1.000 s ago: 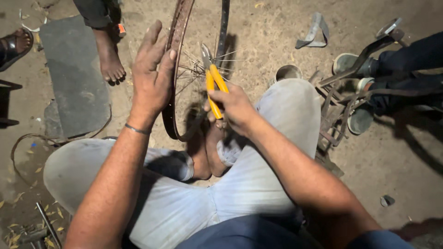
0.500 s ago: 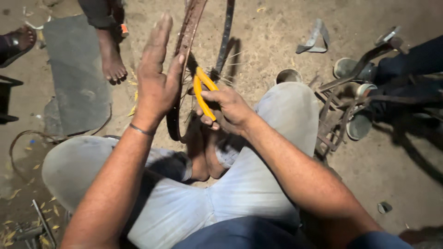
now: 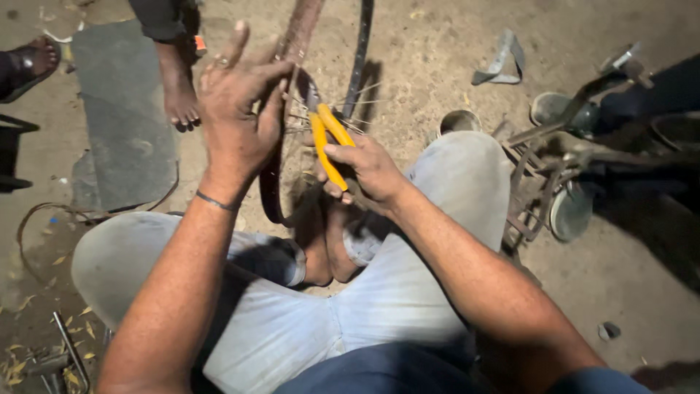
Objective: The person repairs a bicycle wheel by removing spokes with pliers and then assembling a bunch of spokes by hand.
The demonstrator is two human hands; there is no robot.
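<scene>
1. Ground: bare sandy dirt floor (image 3: 437, 66), dim light. The person sits on it in pale grey trousers (image 3: 379, 306), knees apart, feet tucked in between.
2. Rusty spoked bicycle wheel rim (image 3: 302, 29) stands upright between the knees, long axis running straight away from the body toward the top of the frame. Lower edge sits just ahead of the feet.
3. Dark grey flat rubber mat (image 3: 120, 117) lies left of the wheel; another person's bare foot (image 3: 179, 98) rests on its right edge.
4. Metal bicycle frame parts and a stand (image 3: 554, 160) lie to the right, well apart from the hands.
5. Left hand (image 3: 237, 120): fingers spread, palm pressed against the rim's left side, bracing it. Thin bangle at the wrist.
6. Right hand (image 3: 364, 171): closed around the yellow-handled pliers (image 3: 328, 146), handles squeezed near together.
7. Key relation: pliers' nose points up-left into the thin wire spokes (image 3: 350, 95), just right of the rim. Right hand is nearer the spokes; left hand is opposite, across the rim. Cannot tell whether the nose grips a spoke.
</scene>
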